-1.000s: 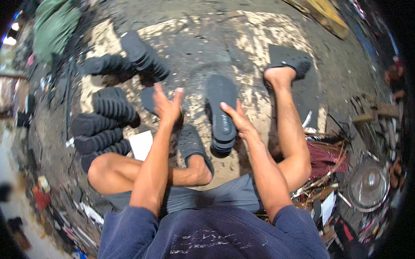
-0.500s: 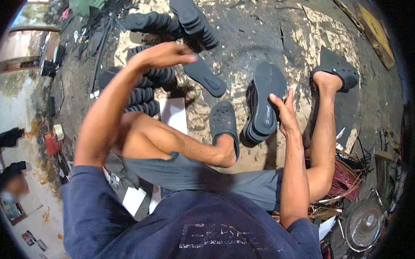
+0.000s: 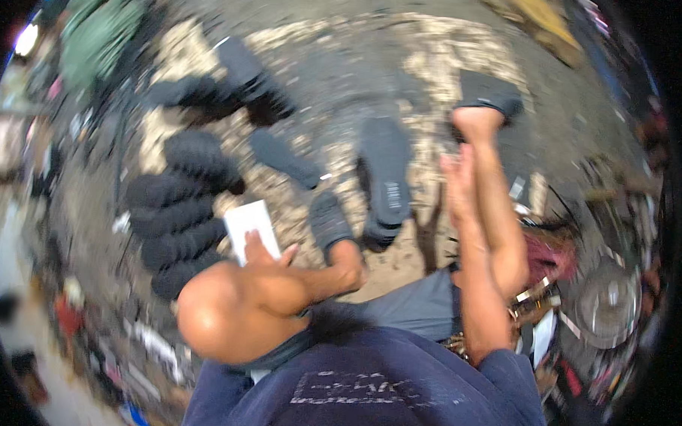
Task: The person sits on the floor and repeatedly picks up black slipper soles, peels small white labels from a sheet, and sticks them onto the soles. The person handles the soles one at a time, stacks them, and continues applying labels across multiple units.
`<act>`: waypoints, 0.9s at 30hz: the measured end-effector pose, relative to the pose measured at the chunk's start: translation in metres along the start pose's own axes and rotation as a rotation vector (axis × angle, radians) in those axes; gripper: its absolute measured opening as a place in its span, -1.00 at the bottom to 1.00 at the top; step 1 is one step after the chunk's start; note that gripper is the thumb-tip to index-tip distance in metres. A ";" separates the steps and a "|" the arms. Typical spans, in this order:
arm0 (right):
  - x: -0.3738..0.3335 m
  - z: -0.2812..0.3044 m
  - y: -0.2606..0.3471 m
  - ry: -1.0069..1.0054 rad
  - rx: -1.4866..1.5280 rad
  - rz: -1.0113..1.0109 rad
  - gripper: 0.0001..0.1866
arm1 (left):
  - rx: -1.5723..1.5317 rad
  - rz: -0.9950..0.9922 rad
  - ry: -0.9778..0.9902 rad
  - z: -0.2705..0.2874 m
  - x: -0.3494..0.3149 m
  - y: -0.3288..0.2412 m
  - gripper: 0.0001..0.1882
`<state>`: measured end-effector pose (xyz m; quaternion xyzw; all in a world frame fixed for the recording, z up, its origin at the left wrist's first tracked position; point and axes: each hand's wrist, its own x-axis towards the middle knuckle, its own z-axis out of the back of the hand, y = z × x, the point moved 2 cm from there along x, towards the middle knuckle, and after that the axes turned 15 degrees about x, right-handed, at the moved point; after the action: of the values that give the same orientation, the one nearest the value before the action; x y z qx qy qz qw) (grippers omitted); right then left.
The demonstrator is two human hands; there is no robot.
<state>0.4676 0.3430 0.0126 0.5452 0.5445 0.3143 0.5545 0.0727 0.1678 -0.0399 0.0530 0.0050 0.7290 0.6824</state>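
My left hand [image 3: 266, 251] reaches past my bent left knee to a white rectangular sheet [image 3: 249, 219] on the floor. Its fingers and thumb are spread against the sheet's near edge. My right hand [image 3: 456, 179] holds nothing; its blurred fingers stretch out beside my right shin. To the left of that hand stands a stack of dark grey shoe soles [image 3: 386, 177], untouched. A single grey sole [image 3: 283, 160] lies flat between the stack and the piles on the left.
Rows of dark soles [image 3: 180, 200] lie at the left, with more piles [image 3: 244, 78] farther off. I wear grey clogs, one [image 3: 327, 216] near the stack, the other [image 3: 488, 94] at far right. A round fan [image 3: 608, 305] and reddish strands [image 3: 547, 258] lie at right.
My left hand has come down from above the single sole to the white sheet. My right hand has let go of the sole stack and moved right. The view has shifted and blurred.
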 end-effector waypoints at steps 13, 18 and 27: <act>-0.032 0.017 0.015 -0.138 0.135 0.283 -0.20 | -0.599 -0.164 0.258 0.017 0.121 -0.090 -0.36; -0.042 0.028 -0.006 -0.160 0.147 0.266 -0.24 | -0.774 -0.100 0.414 0.025 0.132 -0.086 -0.42; -0.010 0.007 0.021 -0.047 0.222 0.490 -0.67 | -1.460 0.166 0.310 0.094 0.153 0.075 -0.52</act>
<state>0.4769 0.3358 0.0336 0.7252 0.4144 0.3651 0.4112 -0.0035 0.3088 0.0707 -0.5163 -0.3878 0.5951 0.4784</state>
